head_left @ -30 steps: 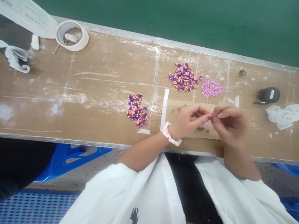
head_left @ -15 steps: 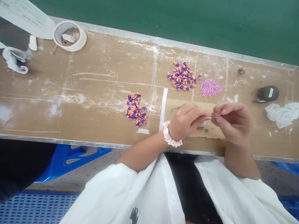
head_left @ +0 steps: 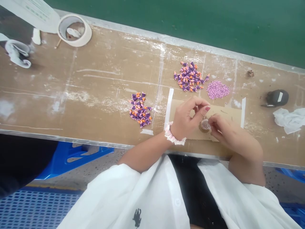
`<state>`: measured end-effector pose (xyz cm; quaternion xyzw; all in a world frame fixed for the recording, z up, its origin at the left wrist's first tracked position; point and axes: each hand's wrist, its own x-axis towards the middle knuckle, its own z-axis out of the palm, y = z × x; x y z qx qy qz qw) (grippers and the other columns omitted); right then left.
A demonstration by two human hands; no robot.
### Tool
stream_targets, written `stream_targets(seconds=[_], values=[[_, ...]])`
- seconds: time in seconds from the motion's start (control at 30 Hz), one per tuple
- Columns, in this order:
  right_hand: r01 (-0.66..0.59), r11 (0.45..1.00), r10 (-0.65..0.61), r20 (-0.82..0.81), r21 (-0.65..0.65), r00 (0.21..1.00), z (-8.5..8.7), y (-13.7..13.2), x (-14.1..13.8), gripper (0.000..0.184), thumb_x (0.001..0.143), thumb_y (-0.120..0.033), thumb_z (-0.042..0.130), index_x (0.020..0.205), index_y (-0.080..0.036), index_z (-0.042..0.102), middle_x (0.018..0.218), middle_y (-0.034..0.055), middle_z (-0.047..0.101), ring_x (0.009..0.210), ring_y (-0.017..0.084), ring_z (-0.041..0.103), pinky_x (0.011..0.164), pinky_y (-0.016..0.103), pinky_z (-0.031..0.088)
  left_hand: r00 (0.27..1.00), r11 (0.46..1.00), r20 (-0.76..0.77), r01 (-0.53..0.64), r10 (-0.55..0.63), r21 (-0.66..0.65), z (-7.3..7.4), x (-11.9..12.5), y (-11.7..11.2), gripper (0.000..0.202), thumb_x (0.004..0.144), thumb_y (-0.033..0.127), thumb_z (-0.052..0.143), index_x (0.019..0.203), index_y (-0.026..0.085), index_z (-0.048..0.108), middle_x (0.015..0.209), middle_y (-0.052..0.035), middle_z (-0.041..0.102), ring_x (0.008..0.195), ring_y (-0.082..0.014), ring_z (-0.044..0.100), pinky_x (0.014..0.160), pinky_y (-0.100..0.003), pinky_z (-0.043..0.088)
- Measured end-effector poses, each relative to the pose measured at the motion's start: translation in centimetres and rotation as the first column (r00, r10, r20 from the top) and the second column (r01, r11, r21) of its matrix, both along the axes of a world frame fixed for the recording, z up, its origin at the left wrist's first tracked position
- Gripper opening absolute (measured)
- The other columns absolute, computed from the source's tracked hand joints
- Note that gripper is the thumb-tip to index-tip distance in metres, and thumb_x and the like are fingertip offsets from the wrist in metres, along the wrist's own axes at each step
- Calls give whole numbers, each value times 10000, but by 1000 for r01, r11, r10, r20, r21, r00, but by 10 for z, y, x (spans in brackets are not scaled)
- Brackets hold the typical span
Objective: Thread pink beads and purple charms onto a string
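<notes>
My left hand (head_left: 190,116), with a pale scrunchie (head_left: 172,135) at its wrist, is closed in a pinch above the taped cardboard piece (head_left: 190,136). What its fingertips hold, if anything, is too small to make out. My right hand (head_left: 225,128) is closed too, its fingertips at the edge of a small clear round dish (head_left: 205,124); whatever they pinch is hidden. Beyond the hands lie a heap of small purple and orange figures (head_left: 190,77) and a pile of tiny pink-purple beads (head_left: 217,89). A second heap of the same figures (head_left: 140,111) sits left of the cardboard.
A tape roll (head_left: 74,30) stands at the far left near a paper sheet (head_left: 33,12) and a white curled scrap (head_left: 17,52). At right are a black rounded object (head_left: 277,98) and crumpled white tissue (head_left: 289,120). A blue stool (head_left: 71,159) stands below the table edge.
My hands were fingertip to fingertip and have come apart. The right hand has turned down and moved to the clear dish; the left has risen slightly. The view has shifted a little.
</notes>
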<state>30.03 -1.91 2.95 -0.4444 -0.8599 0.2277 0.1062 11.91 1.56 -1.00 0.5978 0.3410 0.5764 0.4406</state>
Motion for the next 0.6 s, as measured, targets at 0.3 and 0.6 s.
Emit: stream_targets(seconds=[0.3,0.6], values=[[-17,1000,17,77,-2,997,3,-2,-4,113,899,-102,432,914,-214,437,815,37,540,722,175,519,664,300,422,1000,999,-14,-25,25,-20,-3,0,3,100,918,249,559,878,163,591,792,-3,646,716,-66,594,641,-183,459],[92,996,-90,-165,9,982,11,3,8,75,898,-175,503,906,-244,475,788,18,575,587,133,507,518,271,410,499,904,-855,286,143,318,20,-19,-14,178,952,151,411,889,168,576,843,-46,650,809,-171,589,717,-297,422]])
